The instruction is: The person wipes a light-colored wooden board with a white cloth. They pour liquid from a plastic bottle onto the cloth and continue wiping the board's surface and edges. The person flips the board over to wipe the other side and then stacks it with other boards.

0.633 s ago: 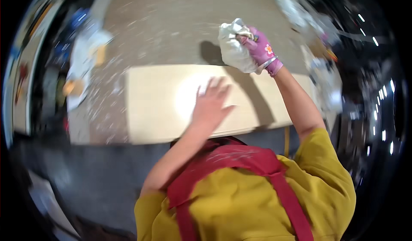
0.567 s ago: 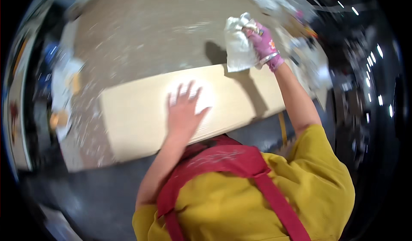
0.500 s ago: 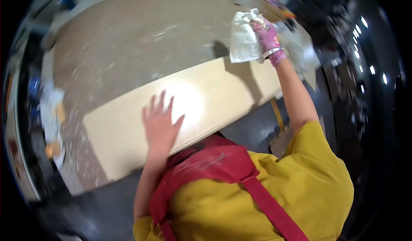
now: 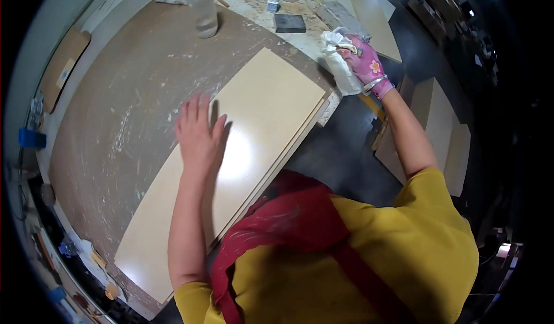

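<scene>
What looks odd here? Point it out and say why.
The brown tabletop carries white streaks and specks, so it looks worn or stained. Only the right hand wears a pink glove; the left hand is bare.

Pale board (image 4: 271, 104) now steeper in view
</scene>
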{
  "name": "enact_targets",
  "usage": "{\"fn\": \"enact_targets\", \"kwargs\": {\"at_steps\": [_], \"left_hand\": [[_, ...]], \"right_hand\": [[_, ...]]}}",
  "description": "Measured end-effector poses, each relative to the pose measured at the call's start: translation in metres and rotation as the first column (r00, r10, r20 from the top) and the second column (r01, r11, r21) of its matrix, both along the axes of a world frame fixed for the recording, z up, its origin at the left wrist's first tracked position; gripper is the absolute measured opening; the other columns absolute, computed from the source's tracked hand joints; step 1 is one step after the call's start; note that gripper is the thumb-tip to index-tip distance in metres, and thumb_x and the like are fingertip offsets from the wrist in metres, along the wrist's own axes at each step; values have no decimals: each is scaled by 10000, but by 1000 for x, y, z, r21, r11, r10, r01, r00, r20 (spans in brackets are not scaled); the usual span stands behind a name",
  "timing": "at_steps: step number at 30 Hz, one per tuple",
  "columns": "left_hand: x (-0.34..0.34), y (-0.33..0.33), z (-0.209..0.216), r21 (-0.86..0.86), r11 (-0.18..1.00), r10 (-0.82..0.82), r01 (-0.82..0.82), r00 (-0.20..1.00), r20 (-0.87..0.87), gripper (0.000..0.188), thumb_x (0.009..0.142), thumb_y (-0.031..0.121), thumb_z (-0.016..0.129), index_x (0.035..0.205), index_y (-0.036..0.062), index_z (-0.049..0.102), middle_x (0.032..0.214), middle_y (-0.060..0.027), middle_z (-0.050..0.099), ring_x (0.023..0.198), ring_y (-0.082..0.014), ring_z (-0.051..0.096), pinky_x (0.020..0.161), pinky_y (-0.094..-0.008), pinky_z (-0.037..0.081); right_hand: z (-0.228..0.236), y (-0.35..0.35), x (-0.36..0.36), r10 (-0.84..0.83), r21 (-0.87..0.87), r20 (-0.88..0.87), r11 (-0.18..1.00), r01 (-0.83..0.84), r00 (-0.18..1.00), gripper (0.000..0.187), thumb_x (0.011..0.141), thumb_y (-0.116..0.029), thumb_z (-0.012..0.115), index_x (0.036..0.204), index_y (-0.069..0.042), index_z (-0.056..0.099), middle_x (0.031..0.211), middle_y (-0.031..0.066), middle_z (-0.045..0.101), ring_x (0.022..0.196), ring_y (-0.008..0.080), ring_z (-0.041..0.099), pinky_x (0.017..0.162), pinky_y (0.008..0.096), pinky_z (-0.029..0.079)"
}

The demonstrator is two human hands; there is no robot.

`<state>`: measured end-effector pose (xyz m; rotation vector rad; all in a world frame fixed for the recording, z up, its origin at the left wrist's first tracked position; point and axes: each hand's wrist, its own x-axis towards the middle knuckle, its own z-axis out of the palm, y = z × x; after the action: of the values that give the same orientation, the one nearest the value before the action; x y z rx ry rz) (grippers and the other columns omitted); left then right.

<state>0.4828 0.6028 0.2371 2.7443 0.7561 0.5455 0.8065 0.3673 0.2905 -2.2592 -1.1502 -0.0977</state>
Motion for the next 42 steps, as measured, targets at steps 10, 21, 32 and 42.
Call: {"fn": "enact_targets", "kwargs": {"at_steps": [10,21,32,42], "left_hand": [[49,-5,-21,-48,998,-42,33,977,-208,549,855,385,540,1346,164,436,1416,-79,384,1212,-321,424,983,-486,317],[53,-10,-21,-42,998,-45,36,977,-211,545,848,356,549,1343,155,439,1396,-86,403,1176,-324,440,961,-468,322],[72,23,5,-536,844,56,-20,997,50,575,851,161,622,1358,38,380,1323,-133,471,1174,-263,463,941,-369,392],[216,168,6,-497,867,189,-36,947,261,899,816,259,713,1442,38,106,1415,-192,328,1251,-287,395,1036,-383,323]], "right_hand": [[-68,58,-33,343,-300,54,901,-313,938,387,829,-228,542,1198,-117,513,1116,197,573,1006,352,578,814,445,494],[-41,54,-6,368,-262,-80,889,-376,926,244,775,-178,576,1011,-122,607,933,140,629,832,313,629,715,396,509],[-27,85,90,298,370,-928,803,468,222,247,929,-252,525,1063,-61,604,1001,97,650,853,181,645,766,332,524],[-88,25,100,933,711,-252,358,605,-256,426,960,-297,382,1262,-14,484,1226,144,572,1100,271,574,968,417,446]]}}
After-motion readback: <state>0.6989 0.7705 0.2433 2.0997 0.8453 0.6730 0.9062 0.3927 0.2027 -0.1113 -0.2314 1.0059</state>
